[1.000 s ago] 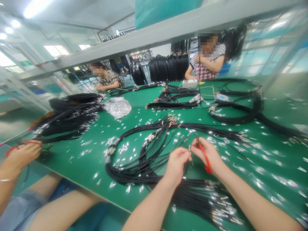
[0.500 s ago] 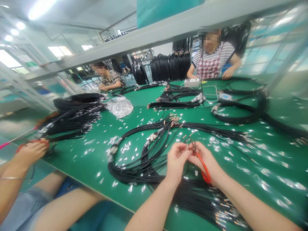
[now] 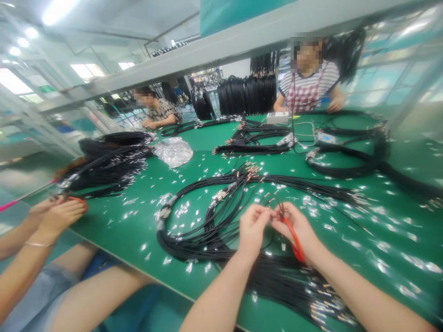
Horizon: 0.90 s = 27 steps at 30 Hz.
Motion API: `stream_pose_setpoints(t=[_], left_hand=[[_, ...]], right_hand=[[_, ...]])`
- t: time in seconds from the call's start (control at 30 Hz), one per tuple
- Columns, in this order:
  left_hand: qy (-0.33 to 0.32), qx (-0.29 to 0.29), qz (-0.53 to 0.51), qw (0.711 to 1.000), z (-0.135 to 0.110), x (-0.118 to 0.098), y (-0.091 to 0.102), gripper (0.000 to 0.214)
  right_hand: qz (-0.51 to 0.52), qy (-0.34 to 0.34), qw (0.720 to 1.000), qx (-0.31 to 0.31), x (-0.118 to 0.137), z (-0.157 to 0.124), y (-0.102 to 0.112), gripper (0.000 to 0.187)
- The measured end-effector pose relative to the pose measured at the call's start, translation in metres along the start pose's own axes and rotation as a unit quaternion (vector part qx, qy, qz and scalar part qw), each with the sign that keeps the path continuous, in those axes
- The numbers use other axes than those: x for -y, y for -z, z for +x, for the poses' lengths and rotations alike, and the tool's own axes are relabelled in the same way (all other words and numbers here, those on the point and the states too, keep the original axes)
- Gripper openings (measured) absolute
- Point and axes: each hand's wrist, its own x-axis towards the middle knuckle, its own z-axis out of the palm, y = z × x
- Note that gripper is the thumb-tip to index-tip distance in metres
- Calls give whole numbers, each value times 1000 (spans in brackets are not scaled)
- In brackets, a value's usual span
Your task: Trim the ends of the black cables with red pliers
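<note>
My left hand (image 3: 253, 230) is closed in a pinch on the end of a thin black cable, mostly hidden by the fingers. Close against it, my right hand (image 3: 302, 224) holds red-handled scissors (image 3: 296, 242). The blades point up and away, and the right fingertips meet the left ones at the cable end. Under and beyond both hands lies a coiled bundle of black cables (image 3: 180, 251) with coppery and silvery ends. More cable ends (image 3: 330, 306) fan out below my right forearm.
Clear plastic scraps litter the green table (image 3: 138, 230). A clear plastic bag (image 3: 174, 152) and a dark cable pile (image 3: 110, 161) lie left. A co-worker's hands (image 3: 64, 212) hold a red-handled tool nearby. Two people sit across. Cable coils (image 3: 346, 173) lie right; a shelf beam (image 3: 166, 74) crosses above.
My hands stay together, with the scissors shifted only slightly. At left, the co-worker's hand and red-handled tool have moved right, and a second hand shows beside it. The view has shifted a little.
</note>
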Motion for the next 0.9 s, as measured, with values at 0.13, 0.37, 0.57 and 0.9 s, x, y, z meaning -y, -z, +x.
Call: stream_pose_setpoints(t=[0.13,0.37,0.57,0.9], left_hand=[[49,51,-106,992,1,0,-3,9],[145,75,-266,950,9,-7,5,17],[122,37,-218,968,5,-8,2,19],[96,16,-161,982,4,-9,1,19]], right_hand=[[-12,-8,1000,-6,1,0,3,35],[-184,15,975,121,30,-6,20,17],[-158,-84,962,206,51,-11,17,30],[-133,-134,960,205,46,-11,22,33]])
